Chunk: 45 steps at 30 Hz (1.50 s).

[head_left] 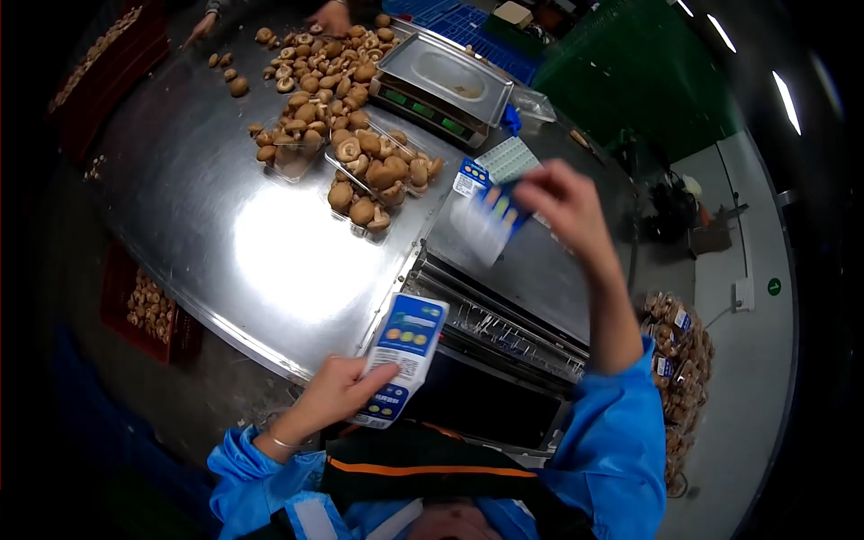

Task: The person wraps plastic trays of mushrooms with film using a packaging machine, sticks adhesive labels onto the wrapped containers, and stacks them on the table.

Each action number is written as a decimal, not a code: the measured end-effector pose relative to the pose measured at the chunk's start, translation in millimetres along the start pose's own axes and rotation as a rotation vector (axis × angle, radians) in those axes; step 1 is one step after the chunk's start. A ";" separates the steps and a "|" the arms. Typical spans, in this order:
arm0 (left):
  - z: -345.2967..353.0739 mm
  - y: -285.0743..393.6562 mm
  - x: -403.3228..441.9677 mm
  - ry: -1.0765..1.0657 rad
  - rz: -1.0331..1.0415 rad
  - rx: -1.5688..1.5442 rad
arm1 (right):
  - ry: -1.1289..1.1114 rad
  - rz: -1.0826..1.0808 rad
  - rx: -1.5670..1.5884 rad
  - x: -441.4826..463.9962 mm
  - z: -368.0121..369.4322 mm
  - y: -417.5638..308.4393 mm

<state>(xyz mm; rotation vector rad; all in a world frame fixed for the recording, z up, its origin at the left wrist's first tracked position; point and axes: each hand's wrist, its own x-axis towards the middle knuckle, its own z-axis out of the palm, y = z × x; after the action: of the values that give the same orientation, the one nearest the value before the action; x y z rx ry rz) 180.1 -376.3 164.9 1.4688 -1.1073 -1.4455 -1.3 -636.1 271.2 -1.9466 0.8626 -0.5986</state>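
Note:
My left hand [337,391] grips a stack of blue and white printed labels [405,346] in front of my body, thumb on top. Higher and to the right, my right hand [562,202] pinches a blue and white label [493,216], blurred by motion, over the metal table. Behind it lie another blue label [470,177] and a pale green sheet of small stickers [508,159]. Left of these, clear trays filled with brown mushrooms [382,162] sit close together, beside a loose mushroom pile [324,67].
A weighing scale [445,81] stands at the back of the metal table [189,198]. Another person's hands [333,18] are by the mushroom pile. A red crate [148,310] sits below left. Bagged mushrooms [675,360] are stacked at right. A slotted machine [504,328] lies between my arms.

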 end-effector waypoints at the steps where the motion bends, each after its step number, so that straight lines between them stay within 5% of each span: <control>1: -2.5 2.3 -6.8 0.020 -0.073 -0.115 | 0.008 0.043 -0.158 29.5 -26.5 29.7; 4: -9.0 34.8 -20.5 0.086 0.006 -0.563 | -0.233 0.267 -0.405 87.4 -60.9 124.6; 7: -8.2 34.2 -31.3 0.213 0.280 -0.422 | -0.092 0.364 -0.517 97.0 -50.4 201.8; 9: -13.4 17.0 -35.4 0.116 0.348 -0.150 | 0.003 0.235 -0.676 85.9 -44.2 219.6; 11: -4.4 33.7 -37.3 0.069 0.332 -0.158 | 0.157 0.193 -0.838 52.9 -31.3 192.1; 13: 12.5 58.8 -36.6 0.078 0.280 -0.326 | 0.287 -0.142 -0.661 21.1 -22.1 166.5; 15: 26.2 73.5 -27.1 0.147 0.245 -0.468 | 0.144 -0.204 -0.432 -23.6 -2.1 81.8; 19: 19.5 75.5 -12.2 0.091 0.498 0.167 | 0.207 -0.227 -0.030 -37.8 -16.9 24.2; 22: 22.1 73.7 -19.1 0.094 0.422 0.184 | 0.061 -0.060 -0.040 13.7 -62.8 55.8; 26: 28.0 71.6 -17.0 0.107 0.203 -0.317 | -0.186 0.082 -0.406 72.9 -65.7 154.3; 28: 18.0 66.4 -18.7 0.041 0.080 -0.401 | -0.150 0.109 -0.841 79.6 -47.0 185.6; 30: 14.5 58.7 -21.4 0.042 0.010 -0.497 | -0.100 0.169 -0.861 79.5 -37.1 213.7; 34: 14.4 52.9 -15.8 0.066 -0.007 -0.479 | 0.251 -0.029 -0.812 29.6 -15.2 175.5; 38: 31.7 62.9 4.6 0.205 0.460 0.082 | -0.363 0.027 0.341 -74.5 22.8 23.0; 40: 36.0 72.2 11.5 0.133 0.441 0.201 | -0.612 -0.099 0.143 -104.1 34.3 -28.8; 42: 38.4 74.2 13.9 0.000 0.283 0.382 | -0.420 -0.223 -0.033 -109.8 31.4 -16.6; 44: 44.5 39.6 18.3 -0.051 0.152 0.173 | -0.142 -0.174 -0.184 -90.7 -4.9 -8.8; 45: 47.6 24.1 16.9 -0.059 0.048 0.064 | -0.009 0.030 -0.051 -74.7 -23.2 3.7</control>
<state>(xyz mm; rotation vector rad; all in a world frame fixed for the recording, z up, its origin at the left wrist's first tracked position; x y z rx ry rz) 130.7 -397.8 180.1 1.4416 -1.2273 -1.4397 -66.4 -592.7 274.0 -1.9767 0.9078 -0.5550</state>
